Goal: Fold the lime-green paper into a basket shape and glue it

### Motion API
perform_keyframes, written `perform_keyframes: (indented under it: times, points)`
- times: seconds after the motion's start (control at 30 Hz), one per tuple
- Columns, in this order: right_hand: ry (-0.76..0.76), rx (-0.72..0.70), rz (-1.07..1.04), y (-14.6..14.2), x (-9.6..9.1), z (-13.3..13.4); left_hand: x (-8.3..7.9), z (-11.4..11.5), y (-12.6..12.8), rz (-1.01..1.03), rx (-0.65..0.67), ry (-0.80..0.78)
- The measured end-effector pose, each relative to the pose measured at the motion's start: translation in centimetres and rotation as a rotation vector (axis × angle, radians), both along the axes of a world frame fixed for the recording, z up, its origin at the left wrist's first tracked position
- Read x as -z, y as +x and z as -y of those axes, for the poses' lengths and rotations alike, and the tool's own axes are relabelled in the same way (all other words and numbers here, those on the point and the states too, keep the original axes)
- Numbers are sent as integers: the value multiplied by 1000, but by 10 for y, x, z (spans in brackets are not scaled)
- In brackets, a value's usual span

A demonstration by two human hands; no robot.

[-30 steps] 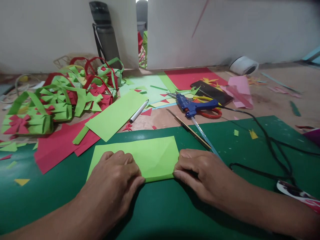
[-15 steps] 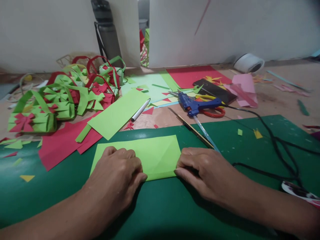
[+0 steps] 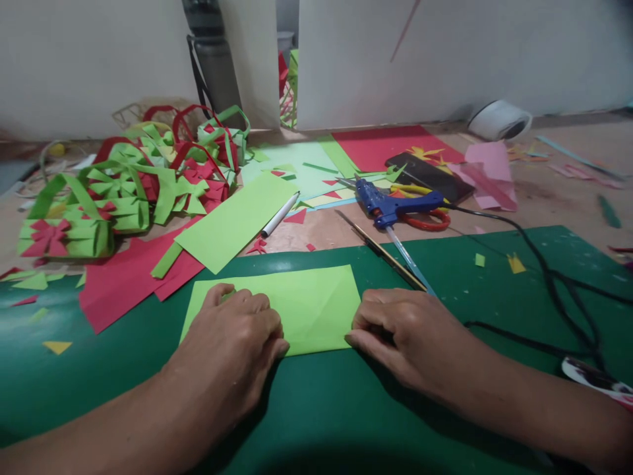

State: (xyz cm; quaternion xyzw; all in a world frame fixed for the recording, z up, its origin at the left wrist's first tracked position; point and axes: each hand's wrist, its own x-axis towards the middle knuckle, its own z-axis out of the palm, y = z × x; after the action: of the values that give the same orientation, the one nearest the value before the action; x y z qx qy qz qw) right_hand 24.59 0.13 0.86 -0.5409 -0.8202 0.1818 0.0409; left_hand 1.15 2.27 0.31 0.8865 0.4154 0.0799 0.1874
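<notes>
A folded light-green paper [image 3: 306, 303] lies flat on the dark green cutting mat [image 3: 321, 409]. My left hand [image 3: 237, 343] rests on the paper's left half, fingers curled and pressing its near edge. My right hand [image 3: 400, 336] pinches the paper's right near corner with curled fingers. Faint creases show on the paper's right part.
Beyond the mat lie a blue glue gun [image 3: 390, 206] with a black cord [image 3: 544, 277], red-handled scissors [image 3: 425, 221], a thin brush [image 3: 380, 251], a white pen [image 3: 279, 215], a loose green sheet [image 3: 232, 221], red paper [image 3: 123, 284], a black phone [image 3: 425, 177] and several green-and-red paper baskets [image 3: 99, 198].
Both hands stay on the green paper, with the left hand shifted slightly along its near edge. The view has tilted a little, so everything sits slightly higher and to the right.
</notes>
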Motion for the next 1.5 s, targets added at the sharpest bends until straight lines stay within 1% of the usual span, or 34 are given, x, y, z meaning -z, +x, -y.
perform_keyframes:
  times: [0.2,0.47,0.67,0.77,0.9,1.0,1.07,1.33,1.5]
  points:
    - [22,-5,-20,2,3,0,-2,-1,1,17,10,-21]
    - [-12,2,5,0,-1,0,-7,-2,1,-31,-7,-66]
    - [-37,-25,67,0,-7,0,-1,-4,1,4,0,-42]
    - [-48,-47,78,2,-10,1,-1,-3,1,23,2,-62]
    - [-94,-60,-4,4,-15,1,-7,3,-1,32,23,-117]
    - [-142,-55,-108,7,-18,3,-11,8,-1,16,39,-109]
    - [-145,-50,-131,8,-17,4,-11,10,0,-3,32,-100]
    - [-115,-8,-159,3,-9,9,-7,11,2,-12,7,-67]
    - [-88,-25,-177,0,-7,7,-1,10,3,-15,18,-19]
